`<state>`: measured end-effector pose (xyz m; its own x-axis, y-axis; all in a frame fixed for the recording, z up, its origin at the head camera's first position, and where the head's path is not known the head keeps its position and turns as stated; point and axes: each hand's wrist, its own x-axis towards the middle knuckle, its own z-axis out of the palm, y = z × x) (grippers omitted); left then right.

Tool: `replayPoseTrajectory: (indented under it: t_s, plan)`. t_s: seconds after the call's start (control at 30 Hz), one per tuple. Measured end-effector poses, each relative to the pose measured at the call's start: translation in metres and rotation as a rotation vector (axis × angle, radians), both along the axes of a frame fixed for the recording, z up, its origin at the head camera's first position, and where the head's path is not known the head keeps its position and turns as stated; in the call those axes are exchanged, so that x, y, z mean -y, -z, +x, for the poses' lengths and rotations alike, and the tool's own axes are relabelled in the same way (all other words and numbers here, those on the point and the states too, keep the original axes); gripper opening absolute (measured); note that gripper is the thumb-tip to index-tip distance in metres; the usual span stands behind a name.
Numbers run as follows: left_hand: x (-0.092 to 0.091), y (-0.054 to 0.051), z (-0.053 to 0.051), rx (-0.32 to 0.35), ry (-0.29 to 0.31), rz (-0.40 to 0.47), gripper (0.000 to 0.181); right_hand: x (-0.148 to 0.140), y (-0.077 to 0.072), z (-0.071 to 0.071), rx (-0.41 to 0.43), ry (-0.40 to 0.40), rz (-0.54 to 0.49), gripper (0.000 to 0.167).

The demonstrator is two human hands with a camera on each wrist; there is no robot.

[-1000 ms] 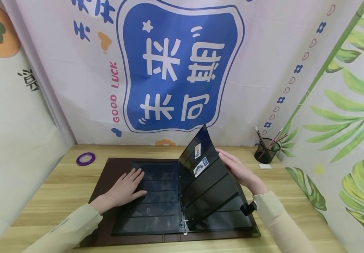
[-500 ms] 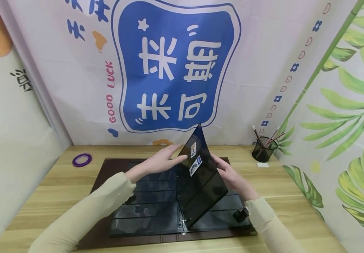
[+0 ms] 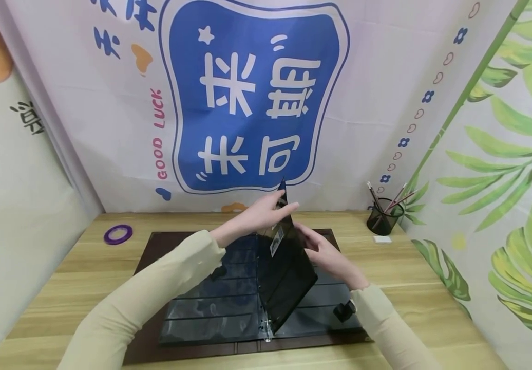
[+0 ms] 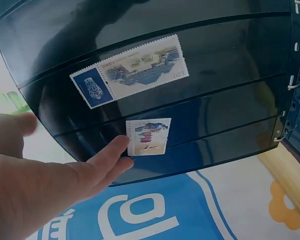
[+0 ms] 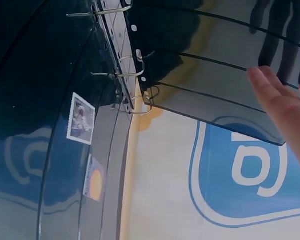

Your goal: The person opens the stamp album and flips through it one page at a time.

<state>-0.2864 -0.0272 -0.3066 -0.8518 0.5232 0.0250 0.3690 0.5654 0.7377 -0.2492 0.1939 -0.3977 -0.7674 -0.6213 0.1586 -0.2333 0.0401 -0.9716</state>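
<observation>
A dark stamp album (image 3: 155, 252) lies spread on the table, with one black page (image 3: 289, 277) raised steeply from its rings (image 5: 117, 75). My left hand (image 3: 259, 213) reaches across to the page's left face, fingers extended at its upper outer part. In the left wrist view, those fingertips touch or nearly touch a small stamp (image 4: 155, 140), and the thumb is beyond the page's edge. A longer stamp (image 4: 145, 70) sits in another strip. Behind the raised page, my right hand (image 3: 333, 259) supports its other face with straight fingers. Another page holds a stamp (image 5: 81, 120).
A purple tape roll (image 3: 118, 234) lies at the back left of the wooden table (image 3: 76, 288). At the back right stand a black mesh pen cup (image 3: 383, 218) with pencils and a small white block (image 3: 382, 239). A printed cloth (image 3: 363, 103) hangs behind.
My left hand has lifted off the left page and moved right to the raised page. That page has swung further left, to nearly upright, with my right hand following behind it.
</observation>
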Motion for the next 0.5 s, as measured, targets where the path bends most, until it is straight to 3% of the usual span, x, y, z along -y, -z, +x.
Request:
replayPoseTrajectory:
  t_s: [0.27, 0.37, 0.5]
  plan:
    - [0.007, -0.007, 0.001, 0.063, -0.052, 0.048, 0.069, -0.003, -0.001, -0.006, -0.123, 0.001, 0.132, 0.069]
    - [0.009, -0.009, 0.001, 0.095, -0.065, 0.090, 0.071, -0.016, 0.007, -0.014, -0.196, 0.058, 0.273, 0.071]
    - [0.012, -0.009, 0.000, 0.115, -0.058, 0.117, 0.071, -0.040, 0.022, -0.028, -0.268, 0.184, 0.556, 0.078]
